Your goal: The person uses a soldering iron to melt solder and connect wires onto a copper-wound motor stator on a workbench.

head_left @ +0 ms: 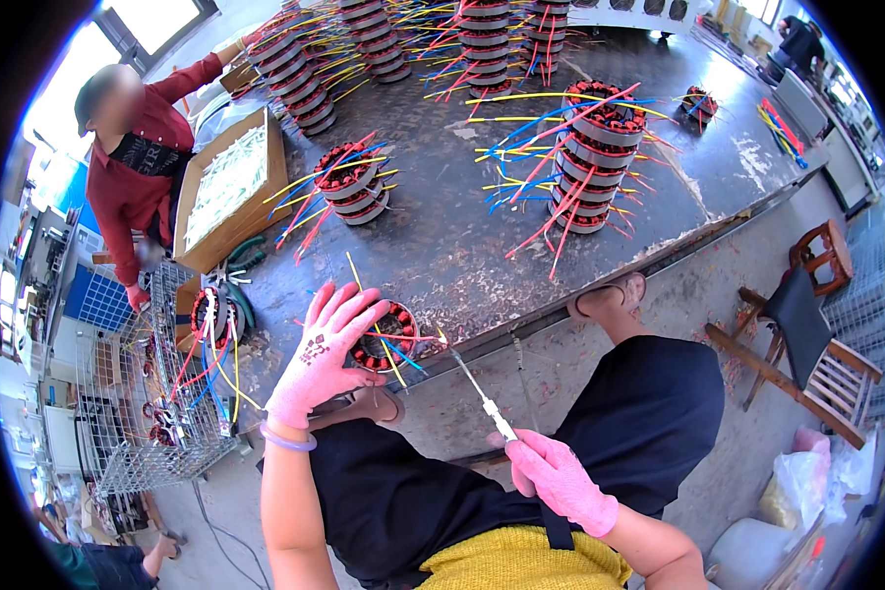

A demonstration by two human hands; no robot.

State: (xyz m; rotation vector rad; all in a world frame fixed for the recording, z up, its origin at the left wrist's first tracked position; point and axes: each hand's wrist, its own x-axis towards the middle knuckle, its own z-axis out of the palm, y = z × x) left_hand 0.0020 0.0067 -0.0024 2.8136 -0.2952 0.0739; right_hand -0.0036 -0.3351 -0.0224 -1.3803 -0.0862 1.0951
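My left hand (323, 347), in a pink glove, has its fingers stretched out and its thumb apart. It lies against the left side of a motor stator (410, 323) at the table's near edge. The stator has red windings, with red, blue and yellow leads across its top. In my right hand (559, 479), also gloved in pink, is a slim tool (499, 418) with a white handle and thin metal rod. The rod points toward the end of a red lead, apart from it. My right fingers are closed round the handle's lower end, hiding it.
Stators are stacked on the table (442, 236): a short stack (352, 187), a taller stack (592, 162) and several at the back. At left are a box of white sleeves (228, 187), pliers (246, 258) and a wire basket (157, 433). A co-worker (147, 147) stands beyond; a chair (801, 344) is at right.
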